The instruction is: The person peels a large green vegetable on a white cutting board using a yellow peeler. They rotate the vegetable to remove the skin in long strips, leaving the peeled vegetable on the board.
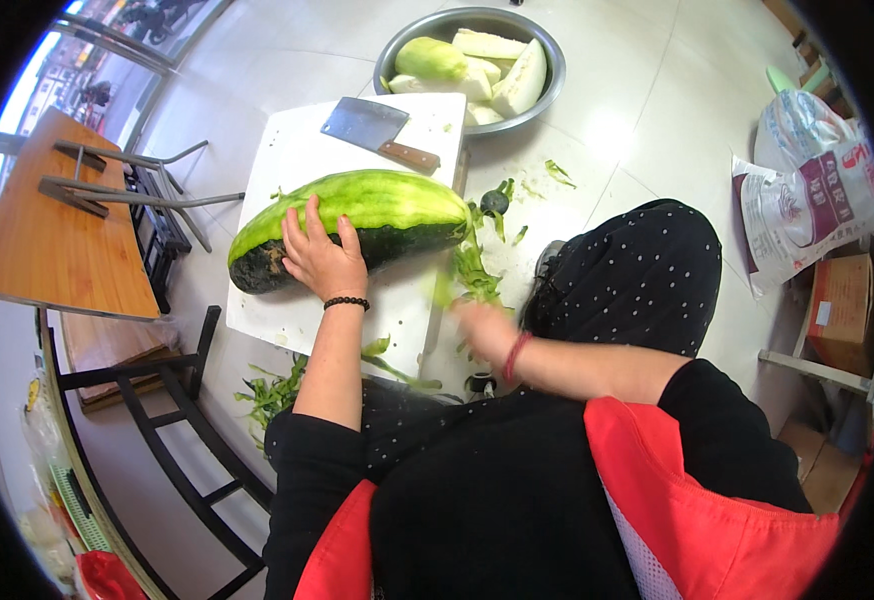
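Note:
A large winter melon [399, 199] lies on its side across a white cutting board [261, 319]. Its upper side is peeled to light green, while dark green skin remains on the side towards me. My left hand [324, 259] holds the melon near its left end, fingers spread over the peeled edge. Beyond it, a cleaver [366, 121] with a wooden handle rests flat on the board. My right hand [486, 330] is blurred by motion just off the board's right edge, beside green peelings [476, 266]. Whether it grips a tool is hidden by the blur.
A metal basin [555, 82] of peeled melon pieces [523, 79] stands on the tiled floor beyond the board. More peelings [272, 397] lie at lower left. A tipped folding table [62, 225] and black metal frame [174, 412] stand left; printed sacks [804, 206] and a cardboard box [842, 315] are right.

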Available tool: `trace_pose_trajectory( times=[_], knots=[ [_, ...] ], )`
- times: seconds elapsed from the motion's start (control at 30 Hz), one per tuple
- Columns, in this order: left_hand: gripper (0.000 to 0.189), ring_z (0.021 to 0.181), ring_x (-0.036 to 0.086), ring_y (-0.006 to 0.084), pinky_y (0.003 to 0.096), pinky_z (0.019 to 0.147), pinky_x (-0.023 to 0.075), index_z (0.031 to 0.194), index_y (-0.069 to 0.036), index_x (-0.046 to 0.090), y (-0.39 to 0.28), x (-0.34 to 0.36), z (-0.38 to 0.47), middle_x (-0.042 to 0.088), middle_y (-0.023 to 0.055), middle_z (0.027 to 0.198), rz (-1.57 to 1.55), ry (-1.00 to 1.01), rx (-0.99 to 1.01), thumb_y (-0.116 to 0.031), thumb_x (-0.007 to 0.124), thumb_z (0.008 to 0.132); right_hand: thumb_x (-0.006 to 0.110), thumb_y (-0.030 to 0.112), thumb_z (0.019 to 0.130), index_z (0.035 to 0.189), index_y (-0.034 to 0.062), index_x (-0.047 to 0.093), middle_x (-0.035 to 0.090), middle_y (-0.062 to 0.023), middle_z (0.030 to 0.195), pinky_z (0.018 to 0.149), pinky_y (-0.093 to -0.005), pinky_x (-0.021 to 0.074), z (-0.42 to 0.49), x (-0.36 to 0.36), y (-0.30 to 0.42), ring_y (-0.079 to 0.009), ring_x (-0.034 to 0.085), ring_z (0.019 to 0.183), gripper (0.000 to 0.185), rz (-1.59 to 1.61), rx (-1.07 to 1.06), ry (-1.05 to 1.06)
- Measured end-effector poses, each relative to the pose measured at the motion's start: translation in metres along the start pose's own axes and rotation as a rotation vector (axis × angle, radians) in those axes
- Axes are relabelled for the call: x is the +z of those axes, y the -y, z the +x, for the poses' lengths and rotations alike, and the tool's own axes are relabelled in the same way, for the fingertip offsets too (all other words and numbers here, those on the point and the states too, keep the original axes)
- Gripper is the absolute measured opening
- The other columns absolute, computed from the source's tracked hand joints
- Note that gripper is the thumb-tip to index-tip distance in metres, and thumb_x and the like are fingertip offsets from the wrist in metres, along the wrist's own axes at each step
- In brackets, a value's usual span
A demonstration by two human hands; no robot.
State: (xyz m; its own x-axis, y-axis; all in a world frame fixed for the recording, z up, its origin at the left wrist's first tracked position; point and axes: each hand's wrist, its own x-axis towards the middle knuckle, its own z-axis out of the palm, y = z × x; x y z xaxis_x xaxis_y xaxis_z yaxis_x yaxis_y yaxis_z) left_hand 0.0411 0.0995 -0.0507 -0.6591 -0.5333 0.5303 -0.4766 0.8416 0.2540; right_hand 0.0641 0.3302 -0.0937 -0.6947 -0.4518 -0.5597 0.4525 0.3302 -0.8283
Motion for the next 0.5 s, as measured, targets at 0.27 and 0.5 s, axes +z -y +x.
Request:
trace_pose_trajectory(
  times=[0.27,0.5],
  knots=[
    [0.052,0.143,0.030,0.0337,0.0619,0.109,0.0235,0.140,-0.022,0.049,-0.002,0.002,-0.001,0.039,0.0144,0.149,0.035,-0.008,-0.007,-0.043,0.054,0.093,0.051,0.033,0.098,0.078,0.0041,0.060,0.048,0.0002,0.060,0.046,-0.0325,0.0354,0.032,-0.032,-0.001,-0.0122,0.044,0.049,0.036,0.631,0.124,-0.288],
    [0.052,0.141,0.031,0.0341,0.0604,0.109,0.0242,0.141,-0.022,0.049,-0.004,0.005,-0.002,0.040,0.0156,0.148,0.043,-0.037,-0.018,-0.043,0.054,0.093,0.054,0.031,0.096,0.092,-0.0039,0.068,0.069,-0.0231,0.084,0.075,-0.0417,0.0491,-0.013,0.032,0.010,-0.0297,0.066,0.078,0.038,0.022,-0.189,-0.098]
  ],
)
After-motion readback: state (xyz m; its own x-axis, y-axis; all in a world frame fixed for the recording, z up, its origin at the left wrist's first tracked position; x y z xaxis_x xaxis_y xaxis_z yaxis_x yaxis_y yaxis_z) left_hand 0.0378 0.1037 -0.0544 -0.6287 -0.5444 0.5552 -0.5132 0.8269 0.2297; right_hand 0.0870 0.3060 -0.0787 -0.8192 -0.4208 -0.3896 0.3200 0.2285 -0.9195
